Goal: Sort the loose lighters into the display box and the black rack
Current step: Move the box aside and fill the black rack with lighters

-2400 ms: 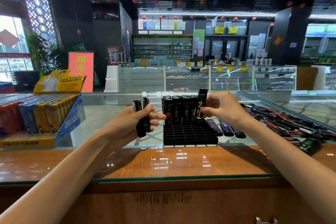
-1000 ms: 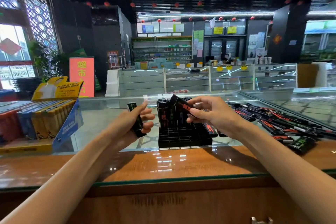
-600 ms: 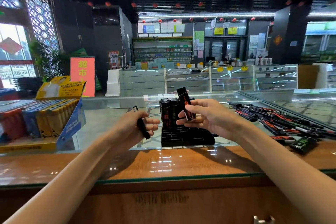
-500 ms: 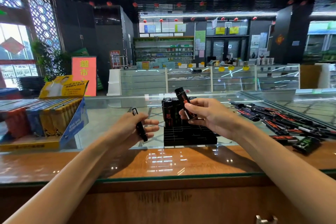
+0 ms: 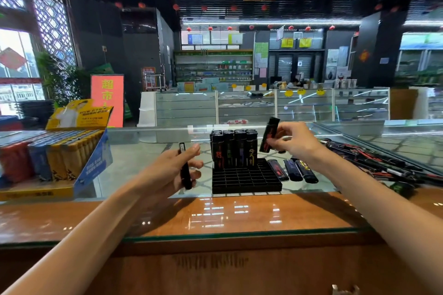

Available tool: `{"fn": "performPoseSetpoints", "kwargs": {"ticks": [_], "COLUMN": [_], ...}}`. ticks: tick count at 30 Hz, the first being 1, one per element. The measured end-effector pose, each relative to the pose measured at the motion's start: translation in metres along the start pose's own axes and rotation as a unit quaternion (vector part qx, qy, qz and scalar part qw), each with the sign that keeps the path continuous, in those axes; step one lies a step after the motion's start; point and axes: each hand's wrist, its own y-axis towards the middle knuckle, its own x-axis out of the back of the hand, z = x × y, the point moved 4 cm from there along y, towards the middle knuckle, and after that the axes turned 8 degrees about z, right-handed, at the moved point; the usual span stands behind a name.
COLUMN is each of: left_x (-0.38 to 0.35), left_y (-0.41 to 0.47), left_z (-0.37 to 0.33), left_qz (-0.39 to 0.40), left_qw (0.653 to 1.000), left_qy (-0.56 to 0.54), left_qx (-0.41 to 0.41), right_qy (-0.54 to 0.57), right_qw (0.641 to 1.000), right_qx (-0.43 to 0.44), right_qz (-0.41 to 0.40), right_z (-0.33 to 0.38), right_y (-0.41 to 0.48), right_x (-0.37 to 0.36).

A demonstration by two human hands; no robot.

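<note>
The black rack (image 5: pixel 247 178) sits on the glass counter with several black lighters (image 5: pixel 233 147) standing in its back rows; its front slots hold nothing. My right hand (image 5: pixel 296 142) pinches one black lighter (image 5: pixel 269 134) with red print, held nearly upright just right of the rack's back row. My left hand (image 5: pixel 172 167) grips another black lighter (image 5: pixel 184 167) left of the rack. Three loose black lighters (image 5: pixel 292 170) lie flat beside the rack's right side. The display box (image 5: pixel 91 167) at the far left holds rows of red, blue and yellow lighters.
A heap of dark lighters (image 5: pixel 374 163) with red marks spreads along the counter to the right. A wooden counter strip (image 5: pixel 227 215) runs along the near edge. More glass showcases (image 5: pixel 263 105) stand across the shop floor.
My right hand carried its lighter from in front of the rack's standing lighters to the right and turned it more upright. My left hand kept its lighter, barely moving.
</note>
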Motion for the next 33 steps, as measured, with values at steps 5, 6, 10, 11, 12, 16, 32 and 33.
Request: {"fn": "performPoseSetpoints", "kwargs": {"ticks": [5, 6, 10, 11, 12, 16, 32, 33], "left_x": [-0.002, -0.002, -0.002, -0.004, -0.006, -0.01, -0.037, -0.034], "left_y": [-0.001, -0.002, -0.003, -0.003, -0.005, -0.009, 0.005, 0.003], "left_z": [0.001, 0.001, 0.0, 0.0, -0.001, -0.004, -0.011, -0.011], "left_qz": [-0.009, -0.006, 0.007, 0.027, 0.055, 0.09, 0.024, 0.015], "left_qw": [0.999, 0.999, 1.0, 0.999, 0.998, 0.992, 0.98, 0.979], "left_qy": [-0.035, -0.039, -0.027, -0.023, -0.017, 0.034, 0.053, 0.079], "left_qx": [0.031, 0.026, -0.006, -0.019, -0.035, -0.082, -0.189, -0.19], "right_qy": [-0.125, -0.147, -0.2, -0.201, -0.2, -0.232, 0.11, 0.117], "right_qw": [0.992, 0.988, 0.979, 0.979, 0.979, 0.972, 0.988, 0.988], "right_qx": [0.005, 0.002, 0.005, 0.002, 0.001, -0.018, 0.066, 0.065], "right_qz": [0.034, 0.04, 0.033, 0.031, 0.029, 0.021, 0.085, 0.077], "right_z": [-0.003, -0.005, -0.007, -0.007, -0.008, -0.011, 0.039, 0.036], "right_y": [0.007, 0.007, 0.008, 0.008, 0.009, 0.006, -0.065, -0.064], "right_x": [-0.015, -0.018, -0.021, -0.021, -0.022, -0.022, -0.059, -0.051]}}
